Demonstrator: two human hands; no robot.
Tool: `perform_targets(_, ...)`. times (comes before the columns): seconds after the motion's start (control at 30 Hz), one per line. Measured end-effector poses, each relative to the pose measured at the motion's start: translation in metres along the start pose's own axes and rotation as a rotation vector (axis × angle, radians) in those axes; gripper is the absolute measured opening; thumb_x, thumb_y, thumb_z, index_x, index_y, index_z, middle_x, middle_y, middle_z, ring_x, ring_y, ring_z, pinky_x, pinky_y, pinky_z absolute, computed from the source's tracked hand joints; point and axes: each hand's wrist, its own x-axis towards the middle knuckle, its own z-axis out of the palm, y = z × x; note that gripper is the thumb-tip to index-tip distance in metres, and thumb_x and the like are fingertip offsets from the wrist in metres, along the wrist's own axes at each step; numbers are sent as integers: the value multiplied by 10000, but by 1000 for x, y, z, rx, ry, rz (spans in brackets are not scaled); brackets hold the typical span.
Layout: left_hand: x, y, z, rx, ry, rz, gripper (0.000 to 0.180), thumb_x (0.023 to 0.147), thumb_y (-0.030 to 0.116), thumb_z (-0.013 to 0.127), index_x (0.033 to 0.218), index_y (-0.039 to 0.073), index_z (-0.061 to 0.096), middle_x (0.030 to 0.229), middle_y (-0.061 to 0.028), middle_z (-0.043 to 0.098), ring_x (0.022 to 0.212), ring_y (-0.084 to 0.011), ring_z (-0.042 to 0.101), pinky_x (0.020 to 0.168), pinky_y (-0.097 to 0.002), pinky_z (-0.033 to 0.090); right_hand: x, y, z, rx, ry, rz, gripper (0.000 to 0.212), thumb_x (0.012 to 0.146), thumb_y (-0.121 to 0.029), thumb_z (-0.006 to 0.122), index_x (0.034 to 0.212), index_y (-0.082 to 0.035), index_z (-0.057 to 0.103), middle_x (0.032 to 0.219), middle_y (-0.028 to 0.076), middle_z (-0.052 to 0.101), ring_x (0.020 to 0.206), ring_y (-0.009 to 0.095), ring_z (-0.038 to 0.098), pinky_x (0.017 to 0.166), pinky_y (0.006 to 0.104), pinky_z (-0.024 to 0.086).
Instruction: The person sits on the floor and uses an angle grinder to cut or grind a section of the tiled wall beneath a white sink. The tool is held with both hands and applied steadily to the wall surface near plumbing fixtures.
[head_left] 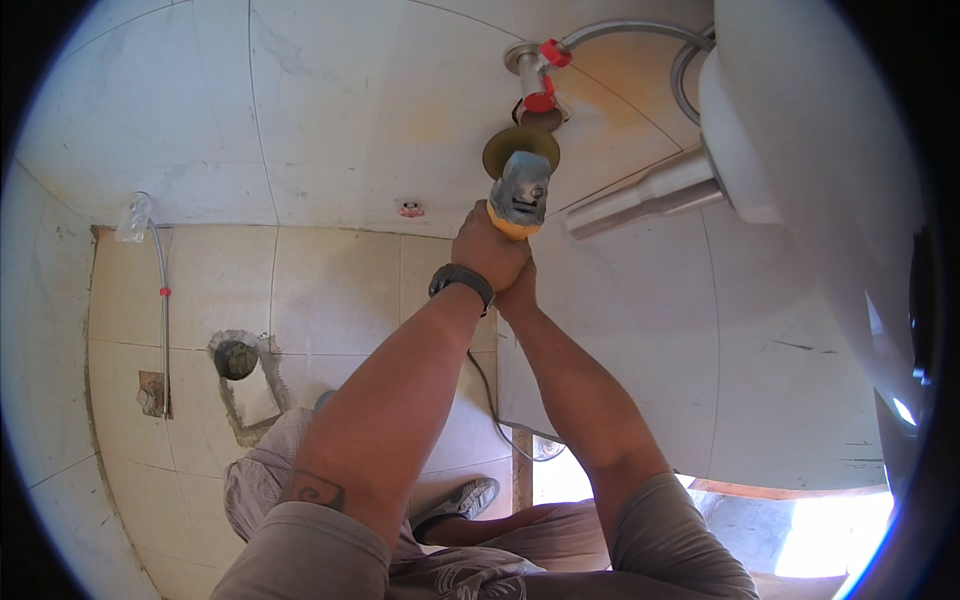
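Observation:
An angle grinder with a grey head and yellow body (520,192) is held out in front of me in both hands. My left hand (488,247) wraps round the body just behind the head, with a dark watch on that wrist. Farther back my right hand (518,288) grips the tool, its fingers largely hidden. The round yellowish disc (505,150) lies close to a brownish pipe opening (541,118) in the tiled wall; whether they touch I cannot tell. Right above the opening sits a metal angle valve (530,80) with red handles.
A braided hose (630,27) runs from the valve towards a white basin (820,110). A metal drain pipe (645,195) juts out right of the grinder. A cord (487,385) hangs below my hands. The floor at left has a drain hole (237,360) and a thin hose (164,290).

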Motion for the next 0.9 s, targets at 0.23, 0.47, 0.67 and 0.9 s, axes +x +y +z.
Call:
perform_targets(0.23, 7, -5, 6, 79, -7, 18, 599, 809, 248, 791, 1286, 19, 511, 1272, -242, 646, 1201, -447, 649, 1025, -519, 547, -1, 6, 4, 181, -58, 46, 686, 870, -202, 873, 1420, -46, 493, 1381, 137, 620, 1317, 256, 603, 1086, 408, 494)
perform_targets(0.47, 7, -5, 5, 58, 8, 36, 637, 806, 248, 794, 1315, 11, 492, 1287, -252, 632, 1213, -457, 639, 1035, -521, 544, 11, 25, 15, 67, -37, -18, 813, 828, -280, 895, 1461, -41, 444, 1350, 183, 675, 1266, 343, 669, 1023, 418, 540)
perform_targets(0.67, 8, -10, 8, 99, 12, 38, 656, 790, 277, 818, 1297, -4, 511, 1227, -265, 677, 1158, -452, 672, 996, -512, 557, 0, 25, 14, 127, -90, 71, 587, 932, -197, 802, 1417, -56, 503, 1379, 118, 624, 1330, 257, 598, 1102, 404, 491)
perform_targets(0.9, 7, -5, 5, 15, -20, 32, 634, 812, 252, 786, 1316, 2, 495, 1276, -260, 639, 1218, -449, 636, 1044, -511, 537, 5, 10, 0, 25, -88, 5, 658, 891, -208, 846, 1424, -45, 495, 1379, 132, 628, 1313, 287, 614, 1100, 403, 493)
